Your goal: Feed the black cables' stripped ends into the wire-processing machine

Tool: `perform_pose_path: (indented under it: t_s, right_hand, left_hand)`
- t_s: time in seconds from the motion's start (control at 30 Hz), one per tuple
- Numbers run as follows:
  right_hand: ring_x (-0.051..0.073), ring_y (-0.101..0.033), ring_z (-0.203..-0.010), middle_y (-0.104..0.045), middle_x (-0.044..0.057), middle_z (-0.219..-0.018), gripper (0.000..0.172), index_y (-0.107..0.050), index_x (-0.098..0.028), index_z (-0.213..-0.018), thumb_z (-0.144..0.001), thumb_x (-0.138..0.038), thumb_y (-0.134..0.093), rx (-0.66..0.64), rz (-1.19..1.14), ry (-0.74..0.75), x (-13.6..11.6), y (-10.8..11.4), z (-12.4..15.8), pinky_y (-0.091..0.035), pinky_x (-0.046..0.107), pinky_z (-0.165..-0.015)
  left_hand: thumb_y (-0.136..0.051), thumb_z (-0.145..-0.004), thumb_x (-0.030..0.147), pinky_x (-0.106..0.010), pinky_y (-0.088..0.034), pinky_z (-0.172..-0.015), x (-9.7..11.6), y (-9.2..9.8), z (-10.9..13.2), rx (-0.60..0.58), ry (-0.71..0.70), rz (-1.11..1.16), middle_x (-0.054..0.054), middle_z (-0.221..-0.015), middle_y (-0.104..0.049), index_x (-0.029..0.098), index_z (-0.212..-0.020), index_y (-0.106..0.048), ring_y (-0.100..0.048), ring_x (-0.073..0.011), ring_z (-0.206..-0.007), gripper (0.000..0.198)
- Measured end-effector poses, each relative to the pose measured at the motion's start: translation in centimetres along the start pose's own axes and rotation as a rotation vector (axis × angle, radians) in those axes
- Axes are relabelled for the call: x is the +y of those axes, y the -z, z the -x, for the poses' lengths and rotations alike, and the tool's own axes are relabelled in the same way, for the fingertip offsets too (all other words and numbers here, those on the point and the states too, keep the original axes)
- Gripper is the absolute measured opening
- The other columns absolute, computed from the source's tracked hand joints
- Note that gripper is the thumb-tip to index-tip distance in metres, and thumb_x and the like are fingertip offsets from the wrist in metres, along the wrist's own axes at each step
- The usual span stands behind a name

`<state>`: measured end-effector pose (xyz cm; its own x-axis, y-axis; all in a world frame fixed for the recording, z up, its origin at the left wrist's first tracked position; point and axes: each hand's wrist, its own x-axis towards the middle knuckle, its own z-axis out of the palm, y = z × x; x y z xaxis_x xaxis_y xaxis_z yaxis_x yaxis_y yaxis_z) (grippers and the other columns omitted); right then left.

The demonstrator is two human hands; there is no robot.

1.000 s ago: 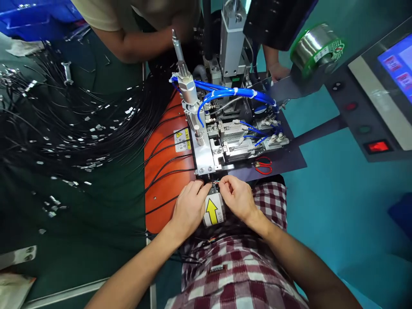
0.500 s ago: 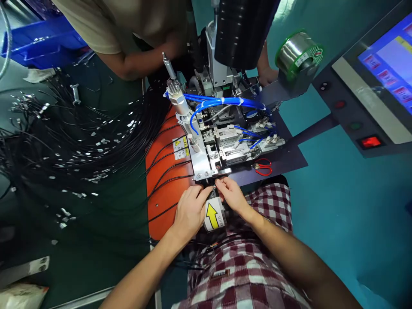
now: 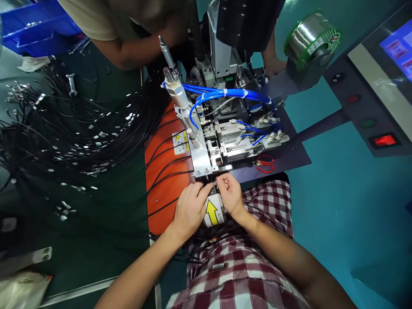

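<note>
A blue bin (image 3: 43,40) sits at the top left, near another person's tan sleeve (image 3: 93,23). Little red-handled cutters (image 3: 260,163) lie on a dark sheet (image 3: 294,154). A green roll of shiny wire (image 3: 309,37) is left of a bright screen (image 3: 399,49). A red switch (image 3: 385,140) glows below.

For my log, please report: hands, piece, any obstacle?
Left hand, right hand nearly meeting by arrow label. Small piece between, mostly hidden. Red-handled tool lies clear.

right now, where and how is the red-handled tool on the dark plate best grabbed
Probably by the red handles, coming from the right with the right hand. The red-handled tool lies on the dark plate with its handles toward the right and its metal end pointing left. The metal cylinders sit just beyond, crowding the far side.
</note>
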<state>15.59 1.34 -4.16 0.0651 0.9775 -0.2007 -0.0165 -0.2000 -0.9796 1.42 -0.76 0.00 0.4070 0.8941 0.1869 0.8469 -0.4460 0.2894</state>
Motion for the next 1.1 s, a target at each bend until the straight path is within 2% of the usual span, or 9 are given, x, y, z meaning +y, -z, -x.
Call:
perform_pose_path:
  t_s: [0.07, 0.2, 0.4, 0.63, 0.87, 1.1]
  right_hand:
    - [0.011, -0.046, -0.056, -0.049, -0.003, -0.065, 0.024, -0.05, -0.02, -0.078, -0.088, -0.042, -0.052, -0.02, 0.023, -0.005, 0.2, 0.0, -0.1, -0.037, 0.024, -0.052]
    - [0.009, -0.038, -0.045, -0.042, -0.006, -0.057, 0.031, -0.048, -0.02, -0.075, -0.086, -0.049, -0.052, -0.03, -0.088, -0.134, 0.3, 0.6, -0.4, -0.033, 0.023, -0.044]
    - [0.007, -0.044, -0.045, -0.052, -0.004, -0.064, 0.03, -0.053, -0.019, -0.079, -0.081, -0.048, -0.06, -0.106, -0.126, -0.172, -0.5, 1.3, -0.5, -0.034, 0.023, -0.045]
    - [0.006, -0.031, -0.042, -0.042, -0.008, -0.056, 0.039, -0.05, -0.019, -0.07, -0.072, -0.055, -0.064, -0.172, -0.249, -0.315, -0.8, 0.7, -0.9, -0.024, 0.022, -0.042]
    - [0.006, -0.032, -0.046, -0.043, -0.007, -0.057, 0.04, -0.05, -0.018, -0.069, -0.073, -0.055, -0.064, -0.183, -0.247, -0.268, -1.0, 0.8, -0.8, -0.026, 0.022, -0.044]
    - [0.006, -0.037, -0.045, -0.05, -0.005, -0.06, 0.039, -0.052, -0.017, -0.07, -0.075, -0.053, -0.064, -0.212, -0.24, -0.243, -1.0, 1.1, -0.9, -0.029, 0.023, -0.046]
  left_hand:
    - [-0.04, -0.09, 0.013, -0.033, -0.045, -0.073, 0.1, 0.0, 0.0, 0.0, 0.0, 0.007, -0.01, -0.09, -0.057, 0.011, -0.117, -0.061, -0.051, -0.022, -0.082, 0.034]
    - [-0.038, -0.091, 0.014, -0.033, -0.045, -0.075, 0.1, 0.0, 0.0, 0.009, 0.017, 0.015, -0.01, -0.09, -0.056, 0.013, -0.117, -0.061, -0.051, -0.0217, -0.084, 0.034]
    - [-0.039, -0.09, 0.013, -0.033, -0.045, -0.072, 0.0, 0.1, 0.1, 0.0, 0.018, 0.015, -0.01, -0.09, -0.056, 0.013, -0.117, -0.061, -0.051, -0.0219, -0.082, 0.034]
    - [-0.042, -0.088, 0.013, -0.033, -0.045, -0.073, 0.4, 0.1, -0.3, -0.051, 0.066, -0.018, -0.009, -0.09, -0.056, 0.015, -0.116, -0.061, -0.051, -0.0216, -0.082, 0.034]
    - [-0.038, -0.086, 0.006, -0.033, -0.049, -0.083, -0.1, 0.3, 0.2, 0.053, 0.114, 0.252, -0.009, -0.101, -0.053, 0.017, -0.116, -0.061, -0.053, -0.0197, -0.096, 0.039]
    - [-0.04, -0.085, 0.005, -0.034, -0.049, -0.083, -0.1, -0.4, 0.3, 0.087, 0.093, 0.206, -0.01, -0.102, -0.054, 0.016, -0.114, -0.061, -0.054, -0.0206, -0.095, 0.037]
